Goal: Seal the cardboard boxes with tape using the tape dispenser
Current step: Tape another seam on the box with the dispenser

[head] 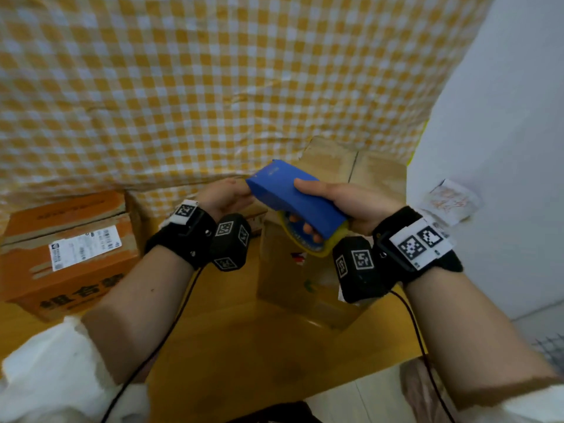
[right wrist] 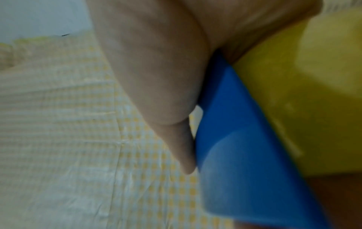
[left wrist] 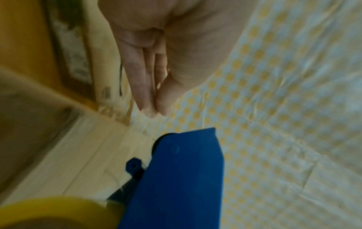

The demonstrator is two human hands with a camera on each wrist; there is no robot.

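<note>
Gripping blue tape dispenser [head: 294, 198], R hand [head: 345, 206]; L hand [head: 224, 198] fingers relaxed; checkered cloth [head: 213, 87] behind.

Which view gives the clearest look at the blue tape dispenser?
The head view: the whole tape dispenser shows there, gripped by the right hand, with the left hand at its front end. The left wrist view shows its blurred front part and yellow tape roll; the right wrist view only a blurred blue side.

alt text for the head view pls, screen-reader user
Right hand grips a blue tape dispenser with a yellow tape roll above a plain cardboard box; the left hand reaches to its front end. An orange box sits left, a yellow checked cloth behind.
</note>
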